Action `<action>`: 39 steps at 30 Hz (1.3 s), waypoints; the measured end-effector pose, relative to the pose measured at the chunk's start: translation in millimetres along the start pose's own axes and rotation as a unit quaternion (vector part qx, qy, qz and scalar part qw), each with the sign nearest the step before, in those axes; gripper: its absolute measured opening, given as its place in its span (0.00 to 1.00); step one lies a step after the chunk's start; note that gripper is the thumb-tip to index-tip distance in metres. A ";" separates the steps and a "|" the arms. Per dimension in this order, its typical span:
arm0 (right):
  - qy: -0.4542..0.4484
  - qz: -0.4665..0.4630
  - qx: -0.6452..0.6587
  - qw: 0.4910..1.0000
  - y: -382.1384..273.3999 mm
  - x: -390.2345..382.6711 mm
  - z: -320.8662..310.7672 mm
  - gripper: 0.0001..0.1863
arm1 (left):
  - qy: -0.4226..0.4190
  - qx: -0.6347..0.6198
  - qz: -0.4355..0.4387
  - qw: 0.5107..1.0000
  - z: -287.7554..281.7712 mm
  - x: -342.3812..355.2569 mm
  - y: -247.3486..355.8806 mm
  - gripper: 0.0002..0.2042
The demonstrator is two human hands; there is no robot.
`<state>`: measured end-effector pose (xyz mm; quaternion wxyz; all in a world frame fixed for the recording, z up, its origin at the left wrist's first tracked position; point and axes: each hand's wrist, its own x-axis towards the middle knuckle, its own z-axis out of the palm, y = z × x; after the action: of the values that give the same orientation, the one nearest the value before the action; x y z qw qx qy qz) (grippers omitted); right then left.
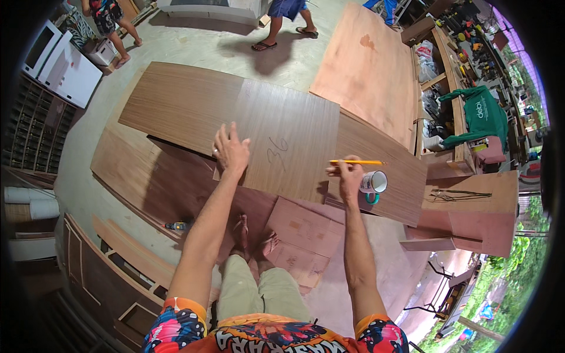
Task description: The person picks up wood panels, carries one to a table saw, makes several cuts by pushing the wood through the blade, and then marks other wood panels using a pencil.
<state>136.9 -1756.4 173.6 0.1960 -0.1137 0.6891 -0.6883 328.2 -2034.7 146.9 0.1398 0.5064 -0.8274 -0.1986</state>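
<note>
My left hand (232, 152) lies with spread fingers on a wood-grain panel (300, 123) that bears a handwritten pencil mark. That panel overlaps another brown wood-grain board (176, 94) to its left and a third one (385, 153) to its right. Between the fingers of my right hand (348, 176) is a yellow pencil (368, 162), held level near the panel's right edge. A white enamel-look mug (375, 181) with a teal handle stands on the right board, just beside my right hand.
Pale plywood sheets (365, 65) lie beyond the panels. Flattened cardboard (303, 235) lies on the floor near my feet. At right are a wooden workbench (447, 65) with tools and a green cloth (482, 112). Two people's legs (282, 26) show at the far side.
</note>
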 end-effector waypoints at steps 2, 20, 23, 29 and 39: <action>-0.053 0.002 0.004 0.999 3.5 6.2 30.4 0.09 | 0.017 0.033 0.078 0.996 14.1 -0.9 21.8 0.34; 0.084 -0.132 -0.281 0.947 23.6 44.3 120.7 0.05 | -0.008 0.117 0.124 0.985 34.9 -4.5 51.3 0.33; 0.107 -0.113 -0.287 0.945 24.0 48.5 120.5 0.06 | -0.009 0.122 0.129 0.984 36.5 -4.3 50.2 0.33; 0.015 -0.035 -0.202 0.979 15.0 26.9 136.9 0.07 | -0.013 0.116 0.135 0.984 37.1 -2.8 49.5 0.34; 0.223 -0.211 -0.489 0.817 10.7 -3.5 81.7 0.12 | -0.019 0.103 0.129 0.986 37.9 -3.6 50.4 0.33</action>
<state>176.1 -1828.5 165.4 -0.1941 -0.1805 0.9190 -0.2918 274.0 -2003.8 137.1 0.0952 0.4031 -0.9044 -0.1026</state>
